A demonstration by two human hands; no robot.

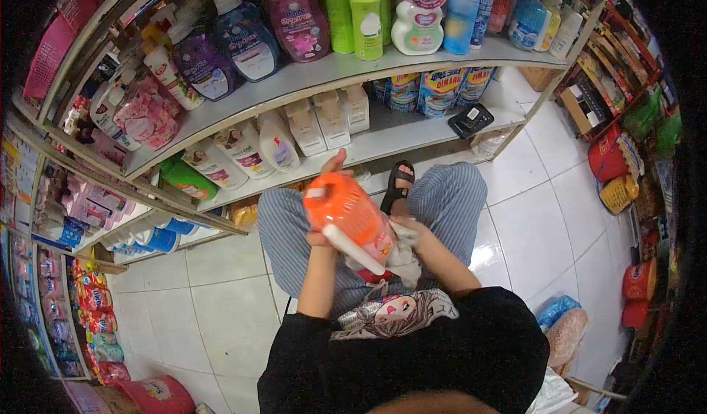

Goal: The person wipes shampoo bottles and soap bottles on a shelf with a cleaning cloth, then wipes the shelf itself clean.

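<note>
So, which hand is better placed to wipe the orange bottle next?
Right, probably: the right hand holds the cloth against the orange bottle, while the left hand is wrapped around the bottle, holding it up.

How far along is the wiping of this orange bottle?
Done: white bottles stand in rows on the shelf; whether they were wiped cannot be told. In hand: the left hand holds the orange bottle while the right hand presses a cloth against its side. Left: the bottle is not yet on the shelf.
</note>
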